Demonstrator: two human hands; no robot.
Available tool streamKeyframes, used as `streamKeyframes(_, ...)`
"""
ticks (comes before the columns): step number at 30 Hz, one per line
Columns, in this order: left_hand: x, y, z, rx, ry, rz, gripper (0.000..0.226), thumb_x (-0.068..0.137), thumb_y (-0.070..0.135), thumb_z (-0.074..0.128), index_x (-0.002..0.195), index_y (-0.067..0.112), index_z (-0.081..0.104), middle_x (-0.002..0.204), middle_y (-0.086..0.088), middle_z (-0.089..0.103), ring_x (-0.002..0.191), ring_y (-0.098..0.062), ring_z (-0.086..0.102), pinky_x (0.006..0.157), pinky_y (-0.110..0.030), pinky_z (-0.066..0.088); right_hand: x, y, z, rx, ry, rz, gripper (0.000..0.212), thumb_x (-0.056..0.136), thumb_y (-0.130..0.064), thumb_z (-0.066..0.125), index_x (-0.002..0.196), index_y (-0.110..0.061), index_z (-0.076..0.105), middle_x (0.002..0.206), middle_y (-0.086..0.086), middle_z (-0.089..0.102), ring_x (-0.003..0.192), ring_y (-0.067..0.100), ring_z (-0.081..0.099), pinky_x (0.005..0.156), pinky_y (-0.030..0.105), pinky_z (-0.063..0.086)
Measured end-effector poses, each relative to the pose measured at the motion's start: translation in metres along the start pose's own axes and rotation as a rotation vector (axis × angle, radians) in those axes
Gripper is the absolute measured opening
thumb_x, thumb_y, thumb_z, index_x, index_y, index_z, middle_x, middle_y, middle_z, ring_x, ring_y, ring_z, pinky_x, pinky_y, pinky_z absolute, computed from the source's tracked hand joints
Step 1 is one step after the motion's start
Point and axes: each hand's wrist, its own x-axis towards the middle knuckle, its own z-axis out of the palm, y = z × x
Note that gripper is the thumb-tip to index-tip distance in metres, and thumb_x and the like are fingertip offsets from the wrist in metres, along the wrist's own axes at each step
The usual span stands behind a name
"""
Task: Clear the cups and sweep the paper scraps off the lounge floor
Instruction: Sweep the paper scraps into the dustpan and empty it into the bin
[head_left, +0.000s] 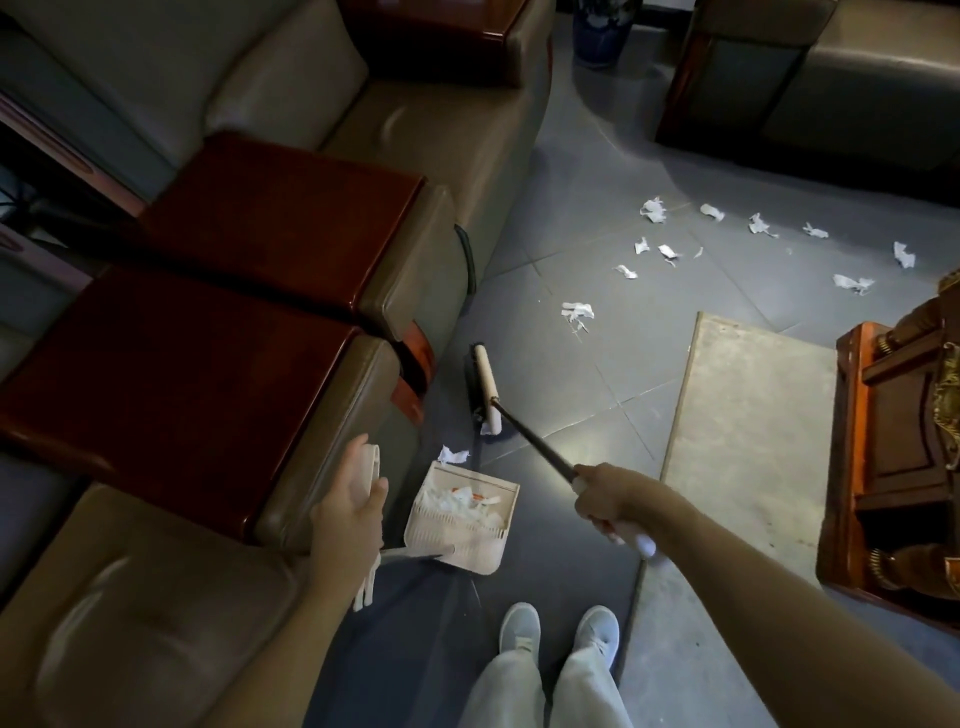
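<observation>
The lounge had a grey tiled floor (597, 364), dim, with leather sofas (291, 93) and their red wooden armrests (280, 228) filling the nine to eleven o'clock side, a pale mat (748, 426) at three o'clock and a carved wooden cabinet (893, 441) beyond it. No cups showed anywhere in view. The paper scraps (653, 209) lay scattered on the tiles from one to two o'clock, well apart from each other, with a torn cluster (576, 312) nearer at twelve and a single scrap (453, 455) just beside the dustpan (462, 525). The left hand (348, 514) had its fingers wrapped round the dustpan's upright white handle, and the pan itself sat low by the sofa corner, already holding a heap of scraps. The right hand (610, 499) gripped the broom (535, 441) with fingers closed round the pale grip at the top of its dark pole. The pole ran from that hand toward ten o'clock down to the broom head (485, 387), whose long axis lay close to twelve-to-six, with a scrap caught at its near end. The scraps looked feather-light, crumpled and soft, likely to flutter or skid ahead of a fast stroke, so short, low pulls toward the pan would probably suit them. The broom seemed light and stiff, best kept held high on its grip for reach toward the far pieces.
</observation>
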Motion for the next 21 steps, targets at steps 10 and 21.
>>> streamKeyframes(10,0.036,0.028,0.012,0.047,-0.055,0.066,0.049,0.097,0.022,0.051,0.142,0.034,0.038,0.129,-0.011,0.058,0.110,-0.033,0.059,0.088,-0.054,0.052,-0.052,0.037,-0.019,0.116,-0.254,0.058,0.066,0.087,-0.005,0.054,0.147,-0.022,0.033,0.050,-0.001,0.057,0.034,0.005,0.046,0.038,0.018,0.040)
streamKeyframes(21,0.104,0.101,0.066,0.034,-0.087,0.174,0.048,0.096,0.023,0.052,0.140,0.038,0.040,0.122,-0.015,0.061,0.102,-0.042,0.061,0.083,-0.056,0.053,-0.040,0.068,-0.129,0.200,-0.074,0.042,0.055,0.081,-0.008,0.051,0.135,-0.014,0.045,0.040,-0.004,0.055,0.032,0.012,0.047,0.038,0.019,0.042)
